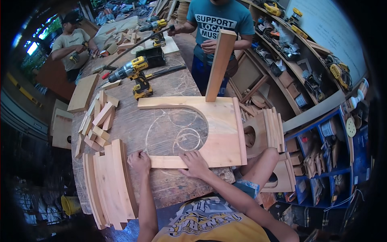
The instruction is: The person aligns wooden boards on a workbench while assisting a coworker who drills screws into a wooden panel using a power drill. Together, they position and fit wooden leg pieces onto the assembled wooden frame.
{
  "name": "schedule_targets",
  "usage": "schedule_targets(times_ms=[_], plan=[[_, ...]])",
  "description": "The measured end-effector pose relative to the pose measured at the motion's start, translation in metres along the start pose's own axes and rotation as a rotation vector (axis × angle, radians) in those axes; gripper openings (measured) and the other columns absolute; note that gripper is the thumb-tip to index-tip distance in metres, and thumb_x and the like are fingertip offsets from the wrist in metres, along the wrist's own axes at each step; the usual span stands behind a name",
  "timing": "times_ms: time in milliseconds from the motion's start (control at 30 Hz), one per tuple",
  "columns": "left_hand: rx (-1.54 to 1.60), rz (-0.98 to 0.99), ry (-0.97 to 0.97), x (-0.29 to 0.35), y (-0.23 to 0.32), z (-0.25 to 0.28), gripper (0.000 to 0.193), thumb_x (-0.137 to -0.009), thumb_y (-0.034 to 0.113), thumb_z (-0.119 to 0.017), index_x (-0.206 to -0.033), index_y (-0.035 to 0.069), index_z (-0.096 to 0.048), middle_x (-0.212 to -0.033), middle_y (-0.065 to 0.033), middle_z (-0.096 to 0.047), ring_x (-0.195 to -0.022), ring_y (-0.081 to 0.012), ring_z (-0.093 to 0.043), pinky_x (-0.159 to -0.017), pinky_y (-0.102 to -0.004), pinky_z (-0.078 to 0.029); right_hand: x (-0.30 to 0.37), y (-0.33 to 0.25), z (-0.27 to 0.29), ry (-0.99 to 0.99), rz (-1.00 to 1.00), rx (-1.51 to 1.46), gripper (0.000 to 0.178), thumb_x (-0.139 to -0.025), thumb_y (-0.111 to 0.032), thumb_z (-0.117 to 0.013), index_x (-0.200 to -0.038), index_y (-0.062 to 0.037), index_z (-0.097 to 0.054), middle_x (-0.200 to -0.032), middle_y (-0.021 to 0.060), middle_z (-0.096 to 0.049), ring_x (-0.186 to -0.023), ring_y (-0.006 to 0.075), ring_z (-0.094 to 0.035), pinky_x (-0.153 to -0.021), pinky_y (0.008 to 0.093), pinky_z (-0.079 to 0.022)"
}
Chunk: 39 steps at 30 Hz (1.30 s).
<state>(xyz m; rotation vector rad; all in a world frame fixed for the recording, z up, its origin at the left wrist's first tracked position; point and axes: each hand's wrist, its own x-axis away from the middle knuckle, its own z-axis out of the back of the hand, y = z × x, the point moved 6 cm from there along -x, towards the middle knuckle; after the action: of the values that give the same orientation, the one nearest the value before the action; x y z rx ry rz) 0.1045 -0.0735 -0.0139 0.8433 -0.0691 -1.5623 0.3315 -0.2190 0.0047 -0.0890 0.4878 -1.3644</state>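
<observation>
A U-shaped wooden panel (221,139) lies flat on the worktable, its rounded cutout facing left and a rounded strip along its right edge. My left hand (139,161) is closed around the left end of the panel's near leg. Farther right, my right hand (194,163) grips the same leg near the curve, its fingers over the inner edge and the thumb on the near side. A wooden post (220,66) stands on end at the panel's far edge. Through the cutout, pale circles show on the scratched tabletop (165,131).
A cordless drill (135,76) stands beyond the panel. Wood blocks (98,117) are heaped at left, near stacked boards (111,183). One co-worker (219,24) stands across the table holding a long bar; another (74,44) holds a drill. Shelves (322,161) line the right.
</observation>
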Motion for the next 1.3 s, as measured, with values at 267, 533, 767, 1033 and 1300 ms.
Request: schedule_targets(times_ms=[267,533,767,1033,1300], plan=[[-0.019,-0.034,0.049,0.0034,-0.0026,-0.0003,0.013,-0.079,0.016,-0.063,-0.083,0.008,-0.072,-0.086,-0.0129,-0.068,-0.092,-0.031,-0.06,-0.096,-0.0427,-0.04,0.0029,0.0013,0.0008,0.028,-0.004,-0.03,0.071,-0.077,-0.044,-0.073,-0.129,0.0003,-0.055,-0.115,0.017,-0.059,-0.111,0.032,-0.053,-0.101,0.0437,-0.037],[0.01,0.002,0.006,0.0026,-0.0034,-0.0034,0.013,-0.078,0.016,-0.063,-0.082,0.008,-0.072,-0.086,-0.0124,-0.068,-0.093,-0.0304,-0.06,-0.096,-0.0425,-0.039,0.0024,0.0025,0.0004,-0.006,-0.011,-0.01,0.071,-0.078,-0.047,-0.071,-0.129,-0.0001,-0.055,-0.115,0.0169,-0.058,-0.112,0.031,-0.052,-0.101,0.0436,-0.037],[0.018,0.001,0.02,0.0007,-0.0001,0.0,0.013,-0.077,0.015,-0.063,-0.083,0.007,-0.071,-0.086,-0.012,-0.068,-0.095,-0.0304,-0.06,-0.096,-0.0427,-0.039,-0.0007,0.0041,-0.0025,-0.04,-0.014,-0.01,0.073,-0.078,-0.048,-0.07,-0.131,-0.0011,-0.055,-0.117,0.016,-0.059,-0.113,0.0309,-0.053,-0.102,0.0431,-0.037],[0.014,-0.018,0.012,0.0031,-0.0006,-0.0027,0.013,-0.077,0.015,-0.063,-0.084,0.009,-0.072,-0.09,-0.0125,-0.068,-0.098,-0.0314,-0.059,-0.097,-0.0435,-0.039,0.0042,0.0048,-0.0005,0.011,0.005,0.003,0.072,-0.08,-0.049,-0.069,-0.132,-0.0012,-0.055,-0.119,0.0165,-0.059,-0.113,0.031,-0.053,-0.102,0.0431,-0.037],[-0.008,0.024,0.004,0.0046,0.0022,0.0011,0.014,-0.078,0.016,-0.063,-0.086,0.01,-0.073,-0.091,-0.0118,-0.068,-0.098,-0.0323,-0.058,-0.095,-0.0442,-0.041,0.0057,0.0063,-0.0024,0.004,-0.02,-0.032,0.071,-0.081,-0.049,-0.068,-0.132,-0.0012,-0.054,-0.117,0.0169,-0.058,-0.113,0.0315,-0.052,-0.103,0.044,-0.036]])
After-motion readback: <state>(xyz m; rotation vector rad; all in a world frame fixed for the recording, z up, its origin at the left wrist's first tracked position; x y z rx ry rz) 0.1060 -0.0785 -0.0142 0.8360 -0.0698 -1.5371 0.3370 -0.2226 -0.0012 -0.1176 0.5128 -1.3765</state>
